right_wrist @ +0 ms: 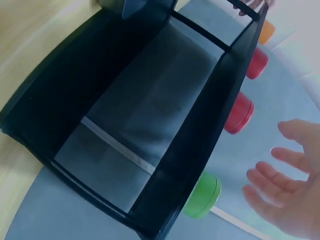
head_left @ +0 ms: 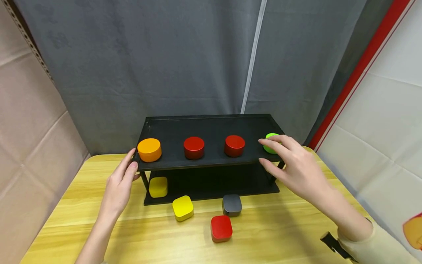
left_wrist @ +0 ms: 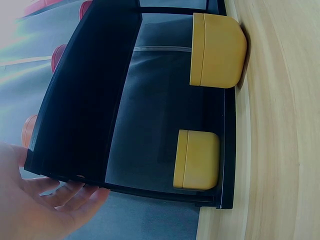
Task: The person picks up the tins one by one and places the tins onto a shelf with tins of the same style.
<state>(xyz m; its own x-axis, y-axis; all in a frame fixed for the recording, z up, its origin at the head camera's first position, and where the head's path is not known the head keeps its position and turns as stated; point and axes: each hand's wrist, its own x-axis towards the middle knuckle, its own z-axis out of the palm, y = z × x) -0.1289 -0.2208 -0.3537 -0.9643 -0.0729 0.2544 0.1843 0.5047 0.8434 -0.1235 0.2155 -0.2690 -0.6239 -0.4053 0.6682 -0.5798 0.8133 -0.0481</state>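
Observation:
A black two-tier shelf (head_left: pixel 211 126) stands on the wooden table. My left hand (head_left: pixel 117 187) holds its left end at the upper tier's front corner, beside an orange round block (head_left: pixel 149 150). Two red round blocks, one left (head_left: pixel 193 148) and one right (head_left: pixel 234 146), sit farther along that tier. At the right end sits a green round block (right_wrist: pixel 202 196), partly hidden by my right hand (head_left: pixel 296 163) in the head view. That hand hovers near the green block with thumb and fingers spread. In the right wrist view a gap separates them.
A yellow rounded-square block (head_left: pixel 158 187) sits at the lower tier's left end. In front of the shelf lie another yellow block (head_left: pixel 182 208), a dark grey one (head_left: pixel 232 204) and a red square one (head_left: pixel 221 227). A grey curtain (head_left: pixel 184 62) hangs behind.

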